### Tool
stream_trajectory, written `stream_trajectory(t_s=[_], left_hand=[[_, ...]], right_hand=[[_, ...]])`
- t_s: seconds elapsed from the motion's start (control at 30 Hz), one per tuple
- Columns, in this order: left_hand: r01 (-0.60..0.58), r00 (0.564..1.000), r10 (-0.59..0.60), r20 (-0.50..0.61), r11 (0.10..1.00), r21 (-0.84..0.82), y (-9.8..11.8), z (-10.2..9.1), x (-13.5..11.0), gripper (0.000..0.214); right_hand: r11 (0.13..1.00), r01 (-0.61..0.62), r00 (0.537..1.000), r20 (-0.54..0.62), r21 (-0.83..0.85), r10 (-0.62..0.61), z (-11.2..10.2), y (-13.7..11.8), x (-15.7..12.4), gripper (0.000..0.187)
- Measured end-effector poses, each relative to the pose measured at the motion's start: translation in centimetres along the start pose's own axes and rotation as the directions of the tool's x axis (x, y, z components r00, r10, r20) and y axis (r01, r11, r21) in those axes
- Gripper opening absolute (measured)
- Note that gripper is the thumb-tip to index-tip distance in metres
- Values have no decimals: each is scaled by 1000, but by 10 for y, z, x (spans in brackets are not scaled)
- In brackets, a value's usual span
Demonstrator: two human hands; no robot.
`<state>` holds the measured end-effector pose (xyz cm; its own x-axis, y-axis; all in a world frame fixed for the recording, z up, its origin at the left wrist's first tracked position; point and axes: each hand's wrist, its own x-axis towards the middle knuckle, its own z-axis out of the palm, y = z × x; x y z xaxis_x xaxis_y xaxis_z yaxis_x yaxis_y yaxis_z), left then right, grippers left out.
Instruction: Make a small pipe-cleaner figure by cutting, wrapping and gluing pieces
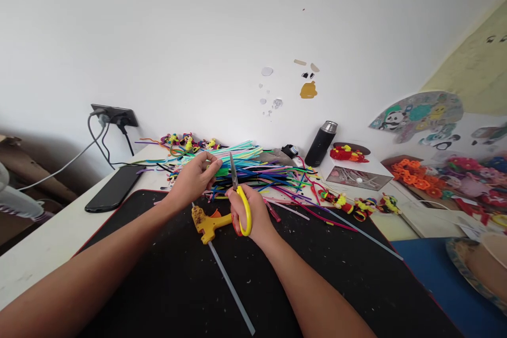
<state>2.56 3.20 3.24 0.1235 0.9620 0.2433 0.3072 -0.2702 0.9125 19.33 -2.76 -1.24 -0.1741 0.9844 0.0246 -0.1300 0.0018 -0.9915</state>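
My right hand (253, 211) grips a pair of scissors (244, 206) by its yellow handles, with the blades pointing up and away. To the left, my left hand (194, 177) is closed in a pinch, with its fingertips near the blades. A small bright green piece (224, 171) shows beside those fingertips; whether they hold it I cannot tell. Behind both hands lies a heap of colourful pipe cleaners (269, 175). Below the hands, a yellow glue gun (206, 224) rests on the black mat (174, 274), a long glue stick (232, 285) extending from it towards me.
A black phone (114, 187) lies at the left. Towards the back right are a dark flask (321, 143) and a white box (358, 171). Small pipe-cleaner figures (362, 206) lie right of the mat. Cables run from a wall socket (114, 115).
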Motion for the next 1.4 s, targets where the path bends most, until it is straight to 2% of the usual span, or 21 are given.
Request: stream_trajectory(t_s=[0.1,0.23,0.6,0.8,0.93,1.07,1.23,1.4], left_hand=[[76,996,-66,54,977,-199,0,-1,1,44],[180,983,-135,127,857,-484,4,-2,2,46],[235,972,-188,141,752,-616,9,-2,1,37],[200,979,-126,157,697,-688,7,-4,2,43],[168,986,-119,119,707,-687,4,-6,3,51],[108,994,-81,71,755,-647,4,-6,3,52],[19,1000,-10,20,849,-529,3,-5,3,48],[-2,999,17,33,913,-407,3,-5,1,47]], right_hand=[[995,11,1000,-16,98,-9,-5,-5,2,41],[989,23,999,-41,148,-17,-9,-11,4,49],[974,-5,999,-30,225,12,-9,-17,2,66],[972,-12,999,32,234,5,-8,-19,0,84],[968,8,996,81,250,-29,-7,-16,1,91],[984,-16,996,88,178,0,-6,-11,2,87],[999,-19,997,81,39,15,-4,-9,1,81],[1000,-24,996,85,6,24,-5,-8,0,76]])
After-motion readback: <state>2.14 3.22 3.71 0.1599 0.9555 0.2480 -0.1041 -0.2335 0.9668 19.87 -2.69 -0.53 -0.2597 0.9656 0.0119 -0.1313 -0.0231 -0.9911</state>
